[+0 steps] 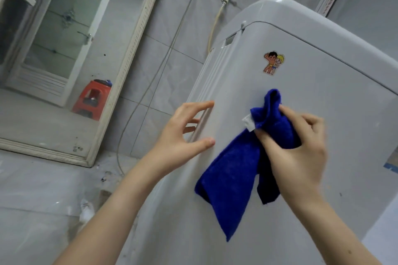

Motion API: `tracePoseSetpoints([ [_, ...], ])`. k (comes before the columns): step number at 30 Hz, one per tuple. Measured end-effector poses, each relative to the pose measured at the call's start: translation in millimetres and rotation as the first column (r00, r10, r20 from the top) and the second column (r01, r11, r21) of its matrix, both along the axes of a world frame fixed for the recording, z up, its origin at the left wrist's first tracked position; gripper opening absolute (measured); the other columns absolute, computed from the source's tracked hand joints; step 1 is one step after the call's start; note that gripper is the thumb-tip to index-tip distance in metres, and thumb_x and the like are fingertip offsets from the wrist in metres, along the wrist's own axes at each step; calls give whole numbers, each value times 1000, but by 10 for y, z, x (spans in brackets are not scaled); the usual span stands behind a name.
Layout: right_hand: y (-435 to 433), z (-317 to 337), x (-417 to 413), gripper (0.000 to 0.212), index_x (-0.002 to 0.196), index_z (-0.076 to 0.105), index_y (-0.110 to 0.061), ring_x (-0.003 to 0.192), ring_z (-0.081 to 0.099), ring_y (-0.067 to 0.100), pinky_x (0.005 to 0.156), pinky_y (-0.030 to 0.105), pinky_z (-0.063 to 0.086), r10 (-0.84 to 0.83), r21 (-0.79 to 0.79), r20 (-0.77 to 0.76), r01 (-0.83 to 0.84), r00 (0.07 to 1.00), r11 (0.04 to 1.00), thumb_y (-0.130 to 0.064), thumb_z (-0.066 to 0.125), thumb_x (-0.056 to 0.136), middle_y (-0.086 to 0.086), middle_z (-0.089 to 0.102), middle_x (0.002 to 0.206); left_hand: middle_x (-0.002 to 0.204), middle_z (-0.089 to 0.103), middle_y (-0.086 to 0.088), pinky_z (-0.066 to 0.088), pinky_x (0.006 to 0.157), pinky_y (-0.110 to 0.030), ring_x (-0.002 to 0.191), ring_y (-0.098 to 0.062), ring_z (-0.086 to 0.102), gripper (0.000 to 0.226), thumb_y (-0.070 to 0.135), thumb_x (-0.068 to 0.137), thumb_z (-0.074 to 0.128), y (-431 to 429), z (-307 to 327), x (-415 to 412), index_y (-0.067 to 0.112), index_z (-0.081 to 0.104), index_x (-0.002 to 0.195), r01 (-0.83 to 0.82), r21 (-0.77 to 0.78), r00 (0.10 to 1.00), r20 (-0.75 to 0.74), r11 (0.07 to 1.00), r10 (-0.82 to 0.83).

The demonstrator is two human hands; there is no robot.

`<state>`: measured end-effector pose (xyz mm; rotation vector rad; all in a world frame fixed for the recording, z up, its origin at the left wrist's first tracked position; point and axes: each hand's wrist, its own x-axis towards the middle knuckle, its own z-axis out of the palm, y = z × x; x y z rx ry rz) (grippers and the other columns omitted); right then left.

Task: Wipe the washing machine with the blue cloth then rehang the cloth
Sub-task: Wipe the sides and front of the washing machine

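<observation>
Head view, right hand [299, 148] grip bunching blue cloth [234, 176] against washing machine [323, 84], left hand [185, 135] spread, empty

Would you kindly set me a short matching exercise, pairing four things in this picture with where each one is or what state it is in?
Things:
1. blue cloth
2. left hand
3. cartoon sticker
4. red stool

Place or state:
A. stuck on the washing machine
B. open, fingers spread
C. seen within the white frame at left
D. bunched in the right hand

Pairs: 1-D, 2-B, 3-A, 4-C
</observation>
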<state>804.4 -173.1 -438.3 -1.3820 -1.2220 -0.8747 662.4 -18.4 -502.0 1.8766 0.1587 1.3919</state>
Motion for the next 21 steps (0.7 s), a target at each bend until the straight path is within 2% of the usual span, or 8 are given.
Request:
tracePoseSetpoints([
  [4,87,366,25,51,123,66,-29,99,55,0,92,11,42,20,84,-40,-17,999,996,-25,84,76,-3,47,113,131,40,33,40,91,-3,116,11,48,76,22,82,80,-7,-51,90,61,40,134,-60,36,997,48,998,59],
  [8,51,-266,108,51,124,63,-28,101,53,-3,88,5,38,57,141,-91,-44,994,989,-16,82,78,-1,45,114,133,36,32,39,90,-11,116,10,46,81,32,79,81,-27,-87,187,68,32,133,-143,76,988,63,987,138],
  [11,-183,-1072,296,56,123,63,-31,104,57,8,92,21,47,7,81,-141,4,990,997,-17,84,74,-8,46,115,136,36,17,37,95,-13,115,3,45,83,31,77,83,-97,-84,292,54,35,141,-265,71,961,97,962,258],
  [13,-353,-1321,446,61,123,63,-34,102,59,7,91,20,48,-37,56,-114,43,993,997,-16,85,68,-13,48,116,142,34,4,33,107,-22,127,-13,39,80,38,75,80,-189,-29,356,36,42,145,-406,127,910,148,905,387],
  [15,-462,-1154,540,59,118,67,-35,97,60,6,89,16,46,-32,80,-185,47,982,996,-13,89,68,-11,51,110,147,35,-7,25,114,-31,134,-27,31,77,37,72,74,-282,39,420,21,50,143,-556,270,829,247,786,502],
  [17,-498,-694,610,51,116,68,-35,96,59,3,88,15,45,-4,132,-277,42,961,990,-18,87,72,-6,53,107,147,40,-14,23,119,-44,138,-35,28,67,31,75,74,-341,60,518,12,58,136,-623,403,782,340,670,522],
  [19,-510,-122,734,46,120,67,-29,95,58,-3,87,10,44,0,203,-287,61,958,977,-24,83,77,0,56,110,148,43,-16,27,115,-60,142,-37,27,63,29,77,73,-396,51,636,8,58,135,-607,442,794,363,660,487],
  [21,-527,308,831,46,124,66,-22,96,57,-4,88,9,45,3,253,-271,68,963,965,-28,80,80,5,59,114,149,40,-15,29,111,-66,145,-40,24,65,31,80,71,-425,9,711,6,55,137,-585,449,810,361,676,461],
])
